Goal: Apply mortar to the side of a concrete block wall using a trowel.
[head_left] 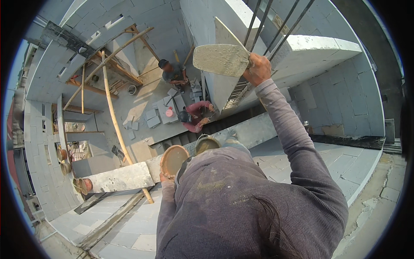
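- Walls of pale grey rectangular blocks (43, 172) enclose a partly sunlit grey floor (148, 93) below.
- A pale, mortar-spattered flat board (116, 178) lies above it, a peeled wooden pole (111, 108) passing beneath.
- A round orange-brown bowl (163, 160) sits in the left hand (166, 178), fingers bent against its near edge, partly hidden.
- A grey mortar-coated trowel (221, 59) is raised near dark upright rods (261, 23), the right hand (258, 70) curled tightly round its handle.
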{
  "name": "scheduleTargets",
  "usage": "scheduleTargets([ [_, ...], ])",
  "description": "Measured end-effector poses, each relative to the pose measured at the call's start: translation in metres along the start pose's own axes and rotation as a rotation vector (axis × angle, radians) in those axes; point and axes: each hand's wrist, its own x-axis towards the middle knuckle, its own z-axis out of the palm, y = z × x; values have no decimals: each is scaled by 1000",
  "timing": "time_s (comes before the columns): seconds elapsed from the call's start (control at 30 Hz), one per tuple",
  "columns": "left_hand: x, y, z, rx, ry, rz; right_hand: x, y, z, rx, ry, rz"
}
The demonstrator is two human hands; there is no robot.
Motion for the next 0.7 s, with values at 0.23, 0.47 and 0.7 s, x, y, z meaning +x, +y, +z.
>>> scheduleTargets([
  [0.23,-3,0,-5,-1,-10,14,3,2,-4,10,10,7],
  [0.47,-8,1,3,-1,49,76,2,1,-3,-13,11,5],
  [0.7,-9,5,2,14,45,53,1,1,-4,-24,21,-5],
])
